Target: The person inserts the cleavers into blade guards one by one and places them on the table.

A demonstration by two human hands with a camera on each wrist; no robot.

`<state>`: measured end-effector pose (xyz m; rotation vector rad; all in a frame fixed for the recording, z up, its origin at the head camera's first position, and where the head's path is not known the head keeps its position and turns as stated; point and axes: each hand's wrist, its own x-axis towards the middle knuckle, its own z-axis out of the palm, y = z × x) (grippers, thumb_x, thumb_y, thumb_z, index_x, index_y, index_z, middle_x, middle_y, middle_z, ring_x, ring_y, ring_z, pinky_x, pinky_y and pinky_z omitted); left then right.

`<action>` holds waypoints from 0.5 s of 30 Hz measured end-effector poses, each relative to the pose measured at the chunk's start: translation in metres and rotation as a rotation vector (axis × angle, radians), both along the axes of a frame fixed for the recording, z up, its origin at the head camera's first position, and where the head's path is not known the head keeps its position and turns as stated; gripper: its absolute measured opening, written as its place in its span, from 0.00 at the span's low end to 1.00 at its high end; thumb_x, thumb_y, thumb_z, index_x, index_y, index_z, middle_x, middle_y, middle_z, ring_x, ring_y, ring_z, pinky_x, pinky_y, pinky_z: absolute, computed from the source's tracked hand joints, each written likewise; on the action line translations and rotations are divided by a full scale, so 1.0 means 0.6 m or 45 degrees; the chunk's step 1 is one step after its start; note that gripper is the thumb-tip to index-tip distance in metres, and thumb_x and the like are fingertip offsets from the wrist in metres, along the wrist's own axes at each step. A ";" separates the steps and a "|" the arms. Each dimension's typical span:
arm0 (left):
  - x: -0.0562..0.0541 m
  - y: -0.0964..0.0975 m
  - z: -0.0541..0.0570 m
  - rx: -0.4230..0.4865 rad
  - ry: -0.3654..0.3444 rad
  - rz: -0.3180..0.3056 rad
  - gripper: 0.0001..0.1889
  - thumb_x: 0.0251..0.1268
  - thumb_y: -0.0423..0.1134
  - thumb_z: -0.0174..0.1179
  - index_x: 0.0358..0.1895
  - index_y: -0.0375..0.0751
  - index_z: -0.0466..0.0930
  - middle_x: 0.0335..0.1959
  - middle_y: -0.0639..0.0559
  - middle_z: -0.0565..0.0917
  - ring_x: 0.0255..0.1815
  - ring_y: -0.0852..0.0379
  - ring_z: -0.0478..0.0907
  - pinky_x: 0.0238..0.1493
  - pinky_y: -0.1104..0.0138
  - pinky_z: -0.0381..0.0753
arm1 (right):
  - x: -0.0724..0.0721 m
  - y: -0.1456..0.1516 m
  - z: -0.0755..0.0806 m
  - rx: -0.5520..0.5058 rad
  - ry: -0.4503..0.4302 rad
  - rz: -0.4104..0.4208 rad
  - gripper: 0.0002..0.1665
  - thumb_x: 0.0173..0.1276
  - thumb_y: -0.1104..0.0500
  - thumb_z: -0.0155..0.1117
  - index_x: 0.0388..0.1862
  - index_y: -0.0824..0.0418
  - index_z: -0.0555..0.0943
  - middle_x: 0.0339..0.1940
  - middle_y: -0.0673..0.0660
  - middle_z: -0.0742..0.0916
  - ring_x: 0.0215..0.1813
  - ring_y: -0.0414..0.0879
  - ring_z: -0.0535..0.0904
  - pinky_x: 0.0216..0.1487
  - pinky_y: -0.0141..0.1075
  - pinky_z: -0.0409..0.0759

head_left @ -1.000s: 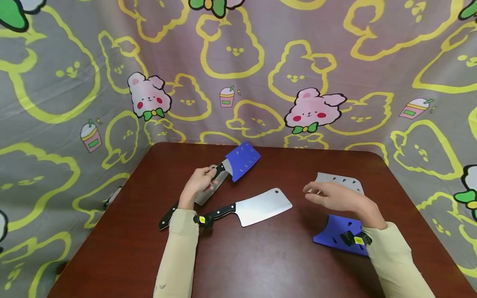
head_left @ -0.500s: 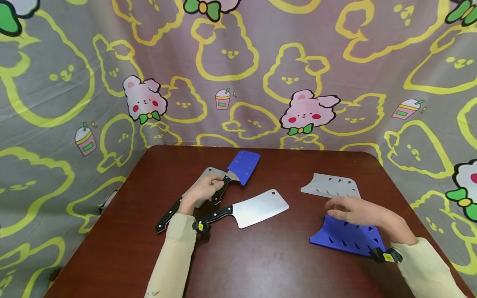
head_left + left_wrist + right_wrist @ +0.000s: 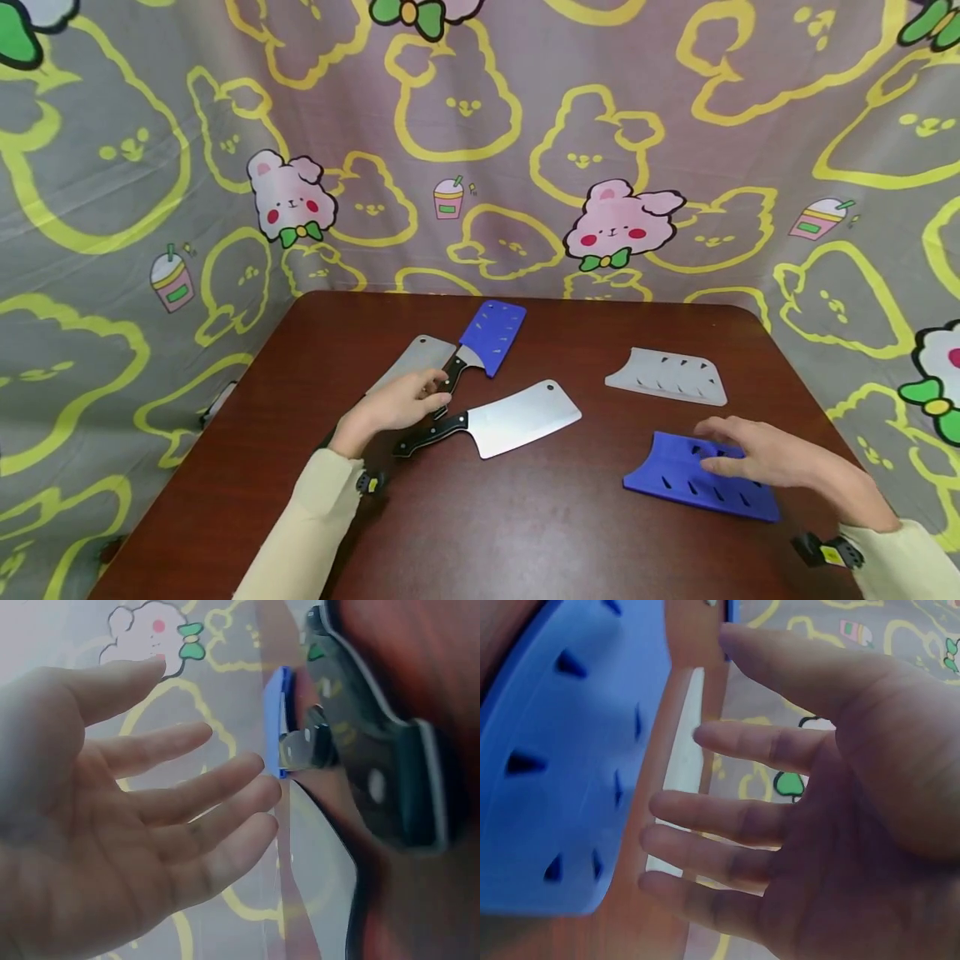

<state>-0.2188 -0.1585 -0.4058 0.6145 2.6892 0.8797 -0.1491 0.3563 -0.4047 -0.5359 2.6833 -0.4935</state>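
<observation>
In the head view my left hand (image 3: 396, 403) hovers with loosely spread fingers by the black handle of a cleaver whose blade sits in a blue blade guard (image 3: 492, 333). Nothing is in its grasp; the left wrist view shows a bare palm beside black handles (image 3: 360, 750). A bare cleaver (image 3: 525, 418) lies just in front, its blade pointing right. Behind the left hand lies another cleaver (image 3: 412, 360), its handle mostly hidden by the hand and arm. On the right, my right hand (image 3: 776, 454), fingers relaxed, is over a loose blue blade guard (image 3: 693, 487) and holds nothing.
A grey blade guard (image 3: 667, 375) lies behind the loose blue one. Everything rests on a dark red-brown table (image 3: 540, 525). A patterned curtain (image 3: 495, 108) encloses the table's back and sides.
My left hand has let go of the sheathed cleaver's handle, leaving that cleaver lying on the table. My right hand has moved from beside the grey guard rightward and nearer, over the loose blue one.
</observation>
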 end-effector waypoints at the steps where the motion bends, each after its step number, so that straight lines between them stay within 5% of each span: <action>1: 0.004 -0.002 -0.002 -0.014 0.010 -0.003 0.25 0.74 0.45 0.54 0.66 0.34 0.69 0.53 0.37 0.82 0.54 0.46 0.80 0.55 0.52 0.78 | 0.001 0.004 -0.002 0.013 0.018 -0.003 0.38 0.62 0.41 0.68 0.61 0.64 0.73 0.57 0.64 0.81 0.57 0.62 0.78 0.51 0.58 0.78; 6: 0.025 -0.016 -0.020 -0.117 0.033 -0.005 0.23 0.72 0.44 0.57 0.63 0.34 0.72 0.51 0.39 0.83 0.53 0.47 0.81 0.54 0.52 0.79 | 0.006 0.020 -0.014 0.055 0.043 -0.034 0.45 0.56 0.39 0.72 0.64 0.63 0.70 0.57 0.66 0.79 0.56 0.63 0.76 0.50 0.60 0.77; 15: 0.051 -0.027 -0.046 -0.227 0.018 0.065 0.23 0.62 0.45 0.68 0.58 0.43 0.77 0.47 0.48 0.81 0.46 0.55 0.78 0.50 0.56 0.78 | 0.017 0.029 -0.029 0.078 -0.087 -0.064 0.57 0.49 0.40 0.78 0.72 0.60 0.61 0.62 0.71 0.72 0.60 0.70 0.68 0.48 0.64 0.74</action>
